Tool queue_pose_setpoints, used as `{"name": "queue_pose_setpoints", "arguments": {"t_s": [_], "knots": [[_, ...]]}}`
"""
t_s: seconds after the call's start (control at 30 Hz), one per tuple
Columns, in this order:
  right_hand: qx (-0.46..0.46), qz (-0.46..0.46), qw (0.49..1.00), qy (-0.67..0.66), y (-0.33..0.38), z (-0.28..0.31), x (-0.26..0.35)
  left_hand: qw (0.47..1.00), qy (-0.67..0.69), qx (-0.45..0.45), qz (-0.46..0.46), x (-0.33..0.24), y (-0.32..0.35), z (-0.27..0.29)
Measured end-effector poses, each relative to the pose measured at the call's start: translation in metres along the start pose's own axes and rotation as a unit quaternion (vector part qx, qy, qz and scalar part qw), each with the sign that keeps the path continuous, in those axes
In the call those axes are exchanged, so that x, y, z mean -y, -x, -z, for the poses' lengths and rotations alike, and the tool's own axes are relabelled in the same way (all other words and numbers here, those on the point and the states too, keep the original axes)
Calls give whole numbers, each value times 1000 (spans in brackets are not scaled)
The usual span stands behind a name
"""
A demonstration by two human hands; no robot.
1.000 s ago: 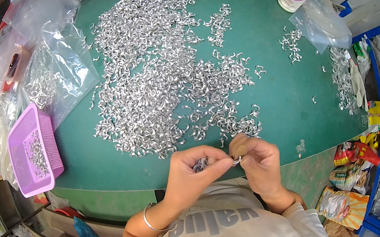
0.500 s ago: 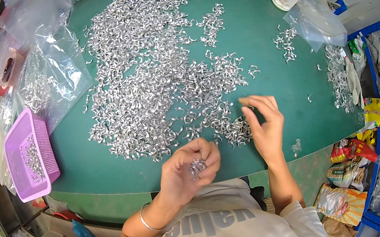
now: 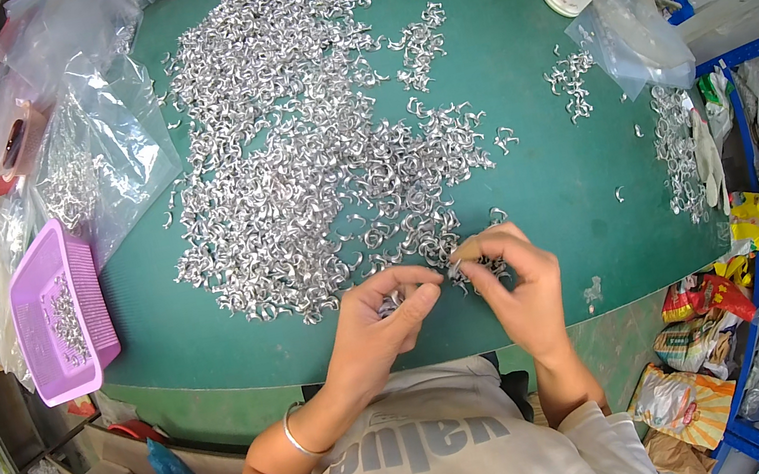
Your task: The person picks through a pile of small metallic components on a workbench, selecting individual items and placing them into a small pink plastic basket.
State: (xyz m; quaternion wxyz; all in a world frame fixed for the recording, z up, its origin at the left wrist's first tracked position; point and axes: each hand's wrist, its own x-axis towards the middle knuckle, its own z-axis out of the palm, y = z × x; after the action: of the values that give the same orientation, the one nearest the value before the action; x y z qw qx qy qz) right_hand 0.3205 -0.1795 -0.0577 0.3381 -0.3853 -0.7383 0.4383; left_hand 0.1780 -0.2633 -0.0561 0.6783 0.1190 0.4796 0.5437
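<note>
Both hands met at the pile's (image 3: 301,139) near edge: left hand (image 3: 384,322) cupped what seemed a few clips (image 3: 389,304), right hand (image 3: 514,279) pinched one; sorting step was underway, next needing a steady pinch

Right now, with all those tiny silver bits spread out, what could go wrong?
The left hand and right hand work small metal pieces at the table's near edge, so a dropped one may fall off. The big pile lies loose on the green mat; a sweeping sleeve could scatter it toward the purple basket.
</note>
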Motion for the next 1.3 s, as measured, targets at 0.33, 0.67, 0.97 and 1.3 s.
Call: {"name": "queue_pose_setpoints", "arguments": {"t_s": [0.33, 0.67, 0.97, 1.3], "knots": [[17, 57, 998, -16, 9, -1, 14, 990, 107, 48, 75, 0, 0, 5], [8, -11, 984, -180, 21, -9, 8, 993, -34, -39, -102, 0, 8, -13], [45, -122, 941, -314, 25, -2, 11, 949, -238, -2, -207, -3, 12, -7], [41, -39, 998, -22, -29, 14, -21, 916, 285, 209, 190, 5, -8, 11]]}}
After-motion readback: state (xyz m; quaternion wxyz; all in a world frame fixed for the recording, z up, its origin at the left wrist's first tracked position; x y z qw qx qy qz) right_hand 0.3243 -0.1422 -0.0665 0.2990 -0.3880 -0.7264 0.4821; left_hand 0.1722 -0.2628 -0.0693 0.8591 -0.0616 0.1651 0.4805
